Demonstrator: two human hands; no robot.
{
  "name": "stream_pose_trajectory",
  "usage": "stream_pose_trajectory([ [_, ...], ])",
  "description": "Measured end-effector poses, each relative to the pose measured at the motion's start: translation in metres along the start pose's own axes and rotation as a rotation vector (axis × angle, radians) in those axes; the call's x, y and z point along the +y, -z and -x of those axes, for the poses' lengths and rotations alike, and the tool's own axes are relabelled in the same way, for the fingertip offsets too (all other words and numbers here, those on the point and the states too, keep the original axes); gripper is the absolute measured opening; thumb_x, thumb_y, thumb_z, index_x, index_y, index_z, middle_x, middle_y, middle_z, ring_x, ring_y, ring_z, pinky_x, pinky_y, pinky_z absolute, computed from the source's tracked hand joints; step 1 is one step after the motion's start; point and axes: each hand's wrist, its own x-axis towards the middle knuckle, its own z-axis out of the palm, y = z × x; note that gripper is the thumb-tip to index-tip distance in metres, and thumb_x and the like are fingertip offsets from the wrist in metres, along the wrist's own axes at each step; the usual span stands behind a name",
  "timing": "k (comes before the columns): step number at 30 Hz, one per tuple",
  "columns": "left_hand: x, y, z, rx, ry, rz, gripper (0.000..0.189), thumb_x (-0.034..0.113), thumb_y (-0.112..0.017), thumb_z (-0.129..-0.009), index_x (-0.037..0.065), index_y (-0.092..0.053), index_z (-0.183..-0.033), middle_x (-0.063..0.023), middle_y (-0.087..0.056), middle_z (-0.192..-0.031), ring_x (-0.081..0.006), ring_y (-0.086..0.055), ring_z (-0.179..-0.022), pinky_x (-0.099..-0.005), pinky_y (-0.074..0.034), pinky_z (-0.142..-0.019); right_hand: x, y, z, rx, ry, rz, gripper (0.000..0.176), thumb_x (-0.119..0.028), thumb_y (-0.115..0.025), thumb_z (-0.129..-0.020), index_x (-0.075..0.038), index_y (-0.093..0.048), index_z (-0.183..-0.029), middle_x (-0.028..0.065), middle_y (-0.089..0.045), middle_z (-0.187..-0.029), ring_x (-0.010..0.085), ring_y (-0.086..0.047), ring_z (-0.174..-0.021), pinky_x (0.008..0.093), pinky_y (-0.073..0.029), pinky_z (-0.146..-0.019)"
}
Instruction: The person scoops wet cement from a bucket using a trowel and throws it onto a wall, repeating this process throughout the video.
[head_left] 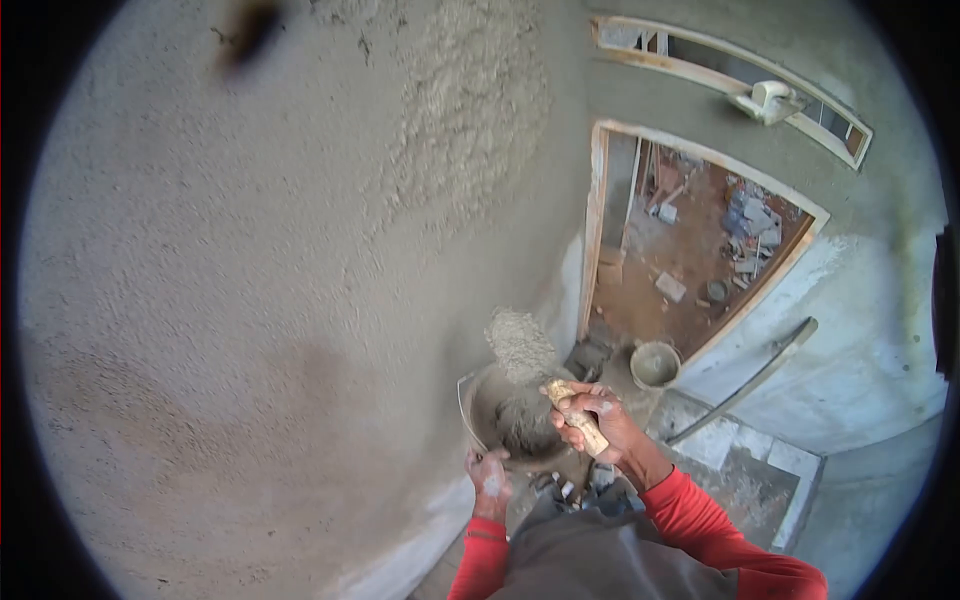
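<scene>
Far left, filling most of the view: a grey plastered wall (230, 300), fairly even, with a dark smudge (248, 30) near its top. Further right on the same wall, high up, a rough patch (470, 110) of coarser, lumpy plaster.

Near the bottom middle: the left hand (490, 482), fingers curled tight over the near rim of a round pan (478, 400), gripping it. Pan tilted, far side toward the wall. Inside it, a heap of wet grey mortar (525, 425). Just above the pan, a trowel (518, 345), blade raised and loaded with a lump of the same mix, close to the wall; touching or not, impossible to tell.

Right of the pan, the right hand (605, 415), closed in a fist around the trowel's pale wooden handle (580, 420). Red sleeves (700, 520) on both forearms, a grey garment (590, 560) between them at the bottom edge.

Further right and lower down, a small round bucket (655, 364) just beside the foot of an open, wood-framed doorway (597, 230), with rubble (745, 230) scattered beyond. Above the doorway, a long narrow window opening (690, 72) with a white object (770, 98) resting on its lower bar, kind unclear. Right of the bucket, a long curved pipe (760, 370) leaning against the pale wall, lower end near stone slabs (740, 440).
</scene>
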Motion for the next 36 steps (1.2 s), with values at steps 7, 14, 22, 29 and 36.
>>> stream_pose_trajectory([
  [7,0.019,0.056,0.016,0.029,-0.036,0.093,0.042,-0.012,-0.062,-0.067,0.006,-0.066,-0.105,-0.006,-0.07,-0.093,-0.0203,-0.066,-0.076,-0.0334,-0.056,-0.067,-0.135,-0.142,-0.025,-0.069,1.195,0.059,0.052,-0.029,-0.075,-0.097,0.005,-0.061,-0.134,0.0093,-0.069,-0.089,0.0139,-0.068,-0.065,0.0278,-0.056,-0.05],
  [14,0.009,0.129,0.031,0.161,-0.159,-0.01,0.044,-0.013,-0.061,-0.068,0.002,-0.067,-0.109,-0.0066,-0.071,-0.096,-0.0223,-0.067,-0.077,-0.0339,-0.054,-0.067,-0.296,-0.21,-0.075,1.077,1.938,0.265,0.05,-0.006,-0.078,-0.086,0.014,-0.061,-0.129,0.0185,-0.073,-0.092,0.0272,-0.074,-0.072,0.037,-0.06,-0.062],
  [22,0.009,0.128,0.049,0.264,-0.172,0.039,0.037,-0.01,-0.062,-0.069,0.004,-0.065,-0.103,-0.0052,-0.067,-0.085,-0.0192,-0.062,-0.064,-0.0341,-0.049,-0.054,-0.239,-0.219,-0.256,1.448,2.037,1.732,0.021,-0.021,-0.068,-0.093,-0.002,-0.069,-0.102,0.0217,-0.072,-0.093,0.035,-0.075,-0.08,0.0488,-0.062,-0.066],
  [29,-0.017,0.111,0.029,0.216,-0.154,0.073,0.042,-0.011,-0.059,-0.067,0.002,-0.073,-0.105,-0.0037,-0.072,-0.087,-0.0202,-0.066,-0.071,-0.032,-0.052,-0.065,0.083,-0.022,-0.057,-0.178,0.56,1.522,0.047,-0.016,-0.067,-0.091,-0.009,-0.059,-0.136,0.0201,-0.073,-0.1,0.0458,-0.072,-0.084,0.0528,-0.057,-0.069],
  [36,-0.001,0.019,0.01,0.037,-0.292,-0.261,0.043,-0.009,-0.062,-0.068,0.002,-0.072,-0.109,-0.0037,-0.073,-0.089,-0.0195,-0.067,-0.074,-0.0332,-0.054,-0.068,0.142,0.164,-0.081,-0.562,0.4,1.881,0.028,-0.028,-0.07,-0.082,-0.007,-0.064,-0.1,0.0227,-0.07,-0.092,0.0445,-0.071,-0.091,0.0542,-0.057,-0.076],
])
